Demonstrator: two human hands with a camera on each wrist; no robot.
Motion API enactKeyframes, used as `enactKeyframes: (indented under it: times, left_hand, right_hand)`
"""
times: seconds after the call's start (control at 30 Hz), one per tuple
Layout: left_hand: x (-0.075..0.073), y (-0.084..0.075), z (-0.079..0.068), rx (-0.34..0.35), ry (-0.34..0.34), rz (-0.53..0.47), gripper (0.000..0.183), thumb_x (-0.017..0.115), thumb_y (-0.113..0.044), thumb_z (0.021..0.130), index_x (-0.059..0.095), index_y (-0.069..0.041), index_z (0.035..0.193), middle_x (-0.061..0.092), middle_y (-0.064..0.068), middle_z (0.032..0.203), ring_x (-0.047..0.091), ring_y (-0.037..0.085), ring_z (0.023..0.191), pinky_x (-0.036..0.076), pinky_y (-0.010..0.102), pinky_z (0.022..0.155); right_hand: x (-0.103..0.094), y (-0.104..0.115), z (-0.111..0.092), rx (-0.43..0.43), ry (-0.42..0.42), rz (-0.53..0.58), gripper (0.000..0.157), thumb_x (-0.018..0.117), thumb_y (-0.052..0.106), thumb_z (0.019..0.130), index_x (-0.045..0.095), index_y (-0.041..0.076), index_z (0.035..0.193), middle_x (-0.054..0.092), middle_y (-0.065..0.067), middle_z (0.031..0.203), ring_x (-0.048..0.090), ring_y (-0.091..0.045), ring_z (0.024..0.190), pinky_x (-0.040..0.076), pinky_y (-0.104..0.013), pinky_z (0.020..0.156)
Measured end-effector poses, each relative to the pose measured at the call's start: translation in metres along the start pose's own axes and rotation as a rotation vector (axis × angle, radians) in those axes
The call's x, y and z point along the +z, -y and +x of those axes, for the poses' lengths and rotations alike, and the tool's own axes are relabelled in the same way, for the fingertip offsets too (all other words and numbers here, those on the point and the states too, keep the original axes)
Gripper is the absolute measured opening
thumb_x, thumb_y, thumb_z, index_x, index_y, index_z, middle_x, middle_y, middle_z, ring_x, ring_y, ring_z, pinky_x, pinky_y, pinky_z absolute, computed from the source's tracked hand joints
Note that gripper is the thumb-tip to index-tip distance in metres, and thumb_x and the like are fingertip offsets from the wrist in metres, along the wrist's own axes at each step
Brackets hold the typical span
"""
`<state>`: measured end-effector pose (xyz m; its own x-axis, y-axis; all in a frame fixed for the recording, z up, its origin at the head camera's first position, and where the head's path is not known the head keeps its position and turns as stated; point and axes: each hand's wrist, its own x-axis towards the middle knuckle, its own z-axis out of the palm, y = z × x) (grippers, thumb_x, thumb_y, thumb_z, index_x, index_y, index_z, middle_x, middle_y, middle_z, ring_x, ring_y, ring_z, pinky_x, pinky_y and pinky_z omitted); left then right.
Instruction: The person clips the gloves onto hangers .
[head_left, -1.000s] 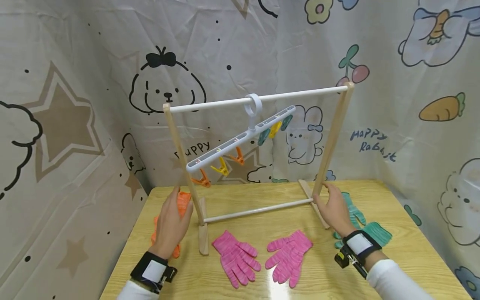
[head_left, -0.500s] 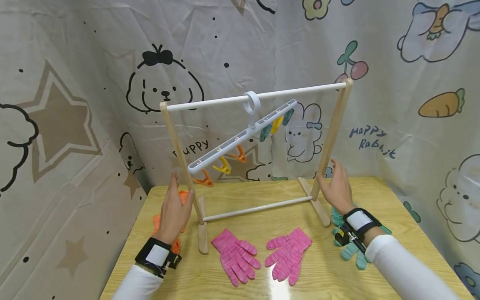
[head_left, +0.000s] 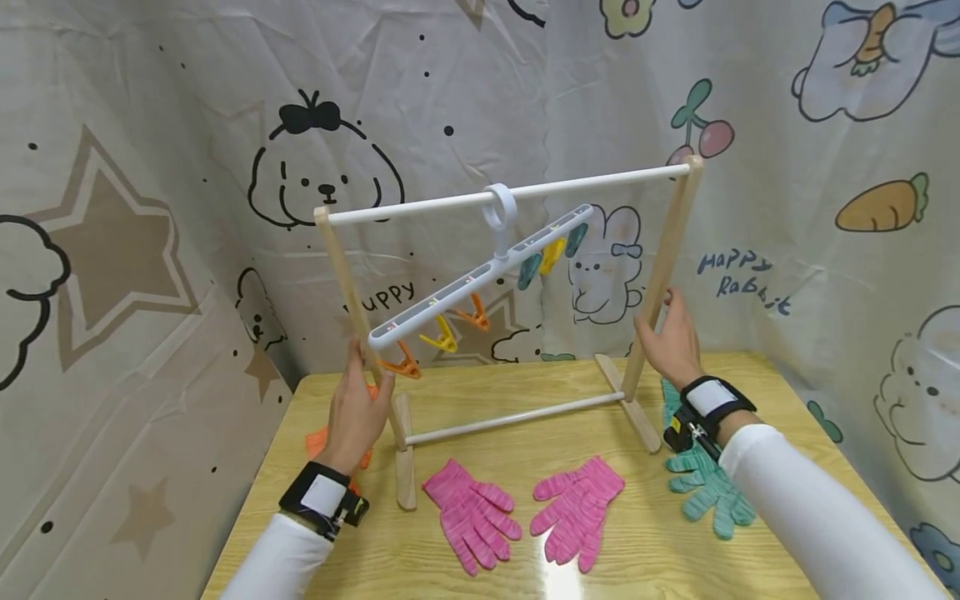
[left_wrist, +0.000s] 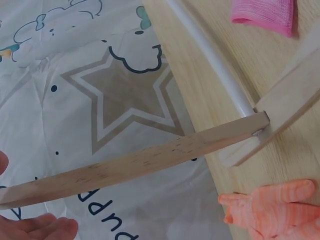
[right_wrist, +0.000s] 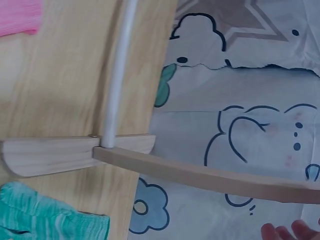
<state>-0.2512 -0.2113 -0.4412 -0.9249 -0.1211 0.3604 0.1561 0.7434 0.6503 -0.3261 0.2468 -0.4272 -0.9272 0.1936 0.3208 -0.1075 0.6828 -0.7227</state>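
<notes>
A wooden drying rack (head_left: 663, 250) with white crossbars stands on the table. A pale clip hanger (head_left: 480, 277) hangs by its ring from the top bar, slanting down to the left, with orange, yellow and green clothespins below it. My left hand (head_left: 356, 417) is beside the left post, thumb and fingers on either side; the left wrist view has a gap between fingers (left_wrist: 40, 227) and post. At the right post is my right hand (head_left: 671, 342), its fingers (right_wrist: 290, 232) apart from the wood in the right wrist view. Neither hand visibly grips anything.
Two pink gloves (head_left: 474, 517) lie flat in front of the rack. Orange gloves (left_wrist: 270, 207) lie at the left, partly behind my left hand. Green gloves (head_left: 708, 483) lie at the right under my forearm. A printed curtain (head_left: 480, 100) encloses the table's back and sides.
Both hands have risen along the posts, the right one more. The hanger has swung slightly. More of the green gloves' fingers shows as my right arm has shifted.
</notes>
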Motion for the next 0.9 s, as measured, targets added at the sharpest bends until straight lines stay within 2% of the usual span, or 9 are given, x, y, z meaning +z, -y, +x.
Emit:
enactKeyframes:
  times: [0.13,0.2,0.27,0.4,0.63,0.7,0.8,0.9]
  left_hand:
    - [0.002,-0.002,0.003,0.031,-0.023,-0.016,0.068,0.057,-0.026,0.102,0.022,-0.016,0.158,0.059,0.025,0.139,0.062,0.045,0.118,0.053,0.06,0.085]
    - [0.004,-0.003,0.005,0.032,-0.041,-0.013,0.064,0.057,-0.026,0.102,0.025,-0.016,0.156,0.063,0.025,0.131,0.065,0.045,0.112,0.054,0.059,0.082]
    - [0.007,-0.004,0.006,0.019,-0.054,-0.005,0.059,0.055,-0.026,0.102,0.028,-0.015,0.154,0.068,0.026,0.117,0.068,0.043,0.099,0.054,0.056,0.076]
    - [0.012,-0.007,0.007,0.002,-0.087,0.013,0.055,0.05,-0.024,0.105,0.028,-0.015,0.154,0.069,0.026,0.096,0.068,0.039,0.077,0.053,0.051,0.062]
    - [0.014,-0.008,0.005,0.042,-0.127,0.02,0.048,0.05,-0.011,0.105,0.032,-0.005,0.149,0.068,0.034,0.109,0.07,0.047,0.088,0.053,0.059,0.067]
    - [0.014,-0.008,0.005,0.057,-0.133,0.024,0.046,0.05,-0.009,0.105,0.033,-0.003,0.148,0.068,0.034,0.108,0.071,0.047,0.087,0.054,0.058,0.066]
    - [0.014,-0.007,0.006,0.086,-0.155,0.042,0.044,0.051,-0.006,0.103,0.036,0.001,0.144,0.068,0.035,0.102,0.071,0.048,0.083,0.053,0.058,0.063]
    - [0.015,-0.007,0.006,0.101,-0.176,0.05,0.042,0.052,-0.004,0.102,0.038,0.002,0.142,0.068,0.033,0.093,0.07,0.045,0.075,0.052,0.055,0.058]
  right_hand:
    - [-0.001,0.005,0.007,0.012,0.005,0.029,0.067,0.05,0.034,0.102,0.025,0.0,0.155,0.044,-0.032,0.148,0.047,-0.048,0.135,0.044,-0.061,0.106]
    - [-0.002,0.006,0.01,0.007,0.013,0.04,0.059,0.049,0.035,0.103,0.036,-0.003,0.147,0.052,-0.032,0.138,0.055,-0.047,0.123,0.05,-0.058,0.098]
    - [-0.003,0.006,0.012,-0.005,0.021,0.045,0.051,0.049,0.033,0.104,0.045,-0.007,0.135,0.058,-0.031,0.123,0.061,-0.045,0.108,0.054,-0.054,0.086]
    - [-0.005,0.005,0.016,-0.044,0.031,0.037,0.04,0.05,0.026,0.106,0.058,-0.01,0.121,0.064,-0.029,0.104,0.065,-0.039,0.089,0.055,-0.042,0.07]
    - [-0.005,0.005,0.017,-0.049,0.031,-0.03,0.038,0.05,0.026,0.106,0.062,-0.01,0.111,0.066,-0.028,0.094,0.066,-0.036,0.079,0.051,-0.031,0.056]
    - [-0.003,0.005,0.016,-0.035,0.032,-0.04,0.038,0.049,0.026,0.107,0.062,-0.009,0.112,0.067,-0.028,0.097,0.067,-0.037,0.08,0.052,-0.033,0.056]
    - [0.0,0.004,0.015,-0.02,0.035,-0.048,0.037,0.046,0.025,0.108,0.062,-0.008,0.116,0.069,-0.029,0.105,0.069,-0.039,0.089,0.058,-0.042,0.064]
    - [0.002,0.002,0.016,-0.021,0.03,-0.055,0.035,0.046,0.023,0.108,0.062,-0.006,0.118,0.07,-0.029,0.11,0.07,-0.041,0.096,0.058,-0.049,0.073]
